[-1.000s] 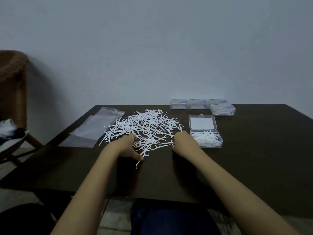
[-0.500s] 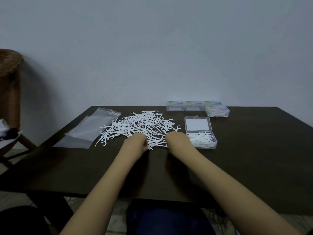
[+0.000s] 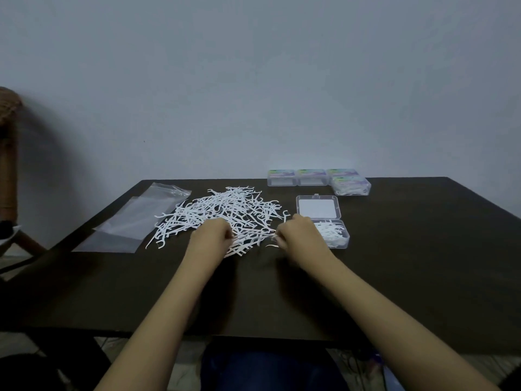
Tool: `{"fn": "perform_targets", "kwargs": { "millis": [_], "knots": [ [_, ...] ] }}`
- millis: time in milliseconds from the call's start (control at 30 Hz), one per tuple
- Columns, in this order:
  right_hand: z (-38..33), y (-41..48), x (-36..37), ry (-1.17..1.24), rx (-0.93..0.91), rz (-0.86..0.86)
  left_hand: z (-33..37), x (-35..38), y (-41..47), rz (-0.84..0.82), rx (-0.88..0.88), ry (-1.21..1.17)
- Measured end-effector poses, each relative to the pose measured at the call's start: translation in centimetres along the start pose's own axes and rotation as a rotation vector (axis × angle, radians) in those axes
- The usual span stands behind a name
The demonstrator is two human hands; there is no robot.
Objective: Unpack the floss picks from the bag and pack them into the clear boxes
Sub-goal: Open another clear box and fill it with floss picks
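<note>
at the far left a brown woven chair (image 3: 8, 142) stands beside the dark brown wooden table (image 3: 423, 277); on the table's left side the flat clear plastic bag (image 3: 132, 224) lies limp and looks empty, so i think it is done with and kept off to the side; right next to it the white plastic floss picks (image 3: 225, 207) lie in one big loose pile, spread out so they are easy to grab; the left hand (image 3: 210, 239) sits on the near edge of the pile with its fingers bent down and hidden, so i cannot tell if it holds any; the right hand (image 3: 300, 237) is at the pile's right edge, with bent fingers that pinch the ends of a few picks; i think the two hands are lining up a small bunch; just right of that hand the open clear plastic box (image 3: 345, 244) sits close, partly full, so the trip is short; its lid lies flat behind it; four shut clear boxes with coloured labels (image 3: 311, 177) sit at the back, out of the way.
</note>
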State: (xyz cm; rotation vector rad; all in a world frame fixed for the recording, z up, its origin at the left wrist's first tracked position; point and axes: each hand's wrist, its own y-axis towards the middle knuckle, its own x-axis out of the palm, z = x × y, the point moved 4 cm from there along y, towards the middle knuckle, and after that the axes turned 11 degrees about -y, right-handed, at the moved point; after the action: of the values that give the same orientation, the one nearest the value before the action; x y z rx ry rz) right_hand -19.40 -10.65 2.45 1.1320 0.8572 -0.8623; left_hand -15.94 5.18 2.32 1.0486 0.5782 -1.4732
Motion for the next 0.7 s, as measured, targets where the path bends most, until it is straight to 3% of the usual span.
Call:
{"fn": "perform_targets", "kwargs": {
  "millis": [67, 233, 400, 700],
  "knots": [
    [1.3, -0.1, -0.3, 0.245, 0.061, -0.061, 0.1, -0.6, 0.2, 0.021, 0.002, -0.095],
    [5.9, -0.1, -1.5, 0.605, 0.206, 0.010, 0.9, -1.4, 0.6, 0.087, 0.023, -0.315],
    [10.2, -0.7, 0.1, 0.733, 0.371, -0.033, 2.2, -0.6, 1.5, 0.124, 0.032, -0.499],
    [12.5, -1.2, 2.6, 0.864, 0.409, -0.066, 7.2, 2.8, 4.3, 0.048, 0.104, -0.751]
  ]
}}
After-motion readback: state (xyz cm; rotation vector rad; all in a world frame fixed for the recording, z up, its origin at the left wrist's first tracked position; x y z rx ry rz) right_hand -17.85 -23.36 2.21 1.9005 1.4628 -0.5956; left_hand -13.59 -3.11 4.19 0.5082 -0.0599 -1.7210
